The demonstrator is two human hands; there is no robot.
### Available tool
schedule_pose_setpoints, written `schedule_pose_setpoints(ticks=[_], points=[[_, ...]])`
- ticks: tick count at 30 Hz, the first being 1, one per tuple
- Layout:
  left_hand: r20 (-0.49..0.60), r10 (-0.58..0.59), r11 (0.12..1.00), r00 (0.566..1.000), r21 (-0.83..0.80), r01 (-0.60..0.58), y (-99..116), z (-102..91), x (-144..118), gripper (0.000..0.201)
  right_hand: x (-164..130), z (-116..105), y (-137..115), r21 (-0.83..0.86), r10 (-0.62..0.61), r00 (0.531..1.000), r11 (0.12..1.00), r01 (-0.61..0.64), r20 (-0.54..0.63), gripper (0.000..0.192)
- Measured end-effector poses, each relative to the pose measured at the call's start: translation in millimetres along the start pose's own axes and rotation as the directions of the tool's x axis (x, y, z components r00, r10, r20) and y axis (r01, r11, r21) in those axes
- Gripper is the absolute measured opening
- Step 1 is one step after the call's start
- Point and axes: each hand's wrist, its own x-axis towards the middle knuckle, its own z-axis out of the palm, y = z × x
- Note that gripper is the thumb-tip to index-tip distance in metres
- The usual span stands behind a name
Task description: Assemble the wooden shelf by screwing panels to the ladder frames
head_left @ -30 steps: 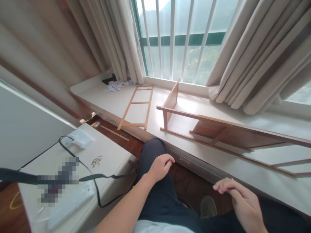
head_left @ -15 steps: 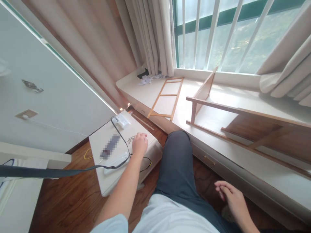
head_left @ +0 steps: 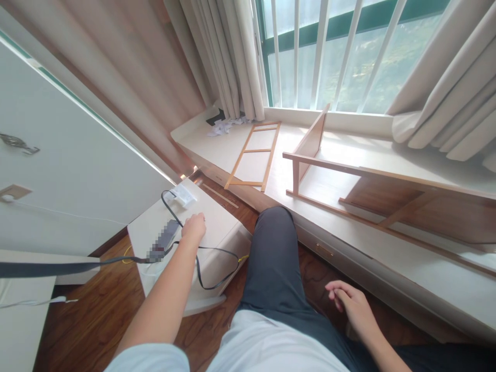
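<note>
On the low white box (head_left: 217, 232) left of the knee, left hand (head_left: 195, 227) rests knuckles-up, fingers curled; whether it grips anything, can't tell. Black cable (head_left: 201, 268) loops just beside it. Right hand (head_left: 351, 305) hangs loosely apart, empty. Wooden frame (head_left: 349, 181) lies on the window ledge (head_left: 387, 258), well apart. Versus half a second ago: left hand shifted left.

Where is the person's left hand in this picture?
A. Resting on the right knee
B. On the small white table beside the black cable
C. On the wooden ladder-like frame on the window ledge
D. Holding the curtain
B: the left hand rests on the small white table, close to the black cable.
</note>
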Motion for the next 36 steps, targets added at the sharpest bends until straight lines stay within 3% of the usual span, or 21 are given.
schedule_pose_setpoints(ticks=[13, 36], points=[[-0.017, 0.048, 0.998, 0.999, 0.029, -0.047, -5.1, 0.0, 12.1, 0.031, -1.3, 3.4, -9.4, 0.017, 0.037, 0.999, 0.999, -0.037, 0.010, 0.037], [-0.112, 0.082, 0.996, 0.990, 0.054, -0.076, 12.8, 4.8, 3.6, 0.035, -0.6, 3.5, -5.8, -0.009, 0.067, 0.997, 0.998, -0.067, 0.025, 0.038]])
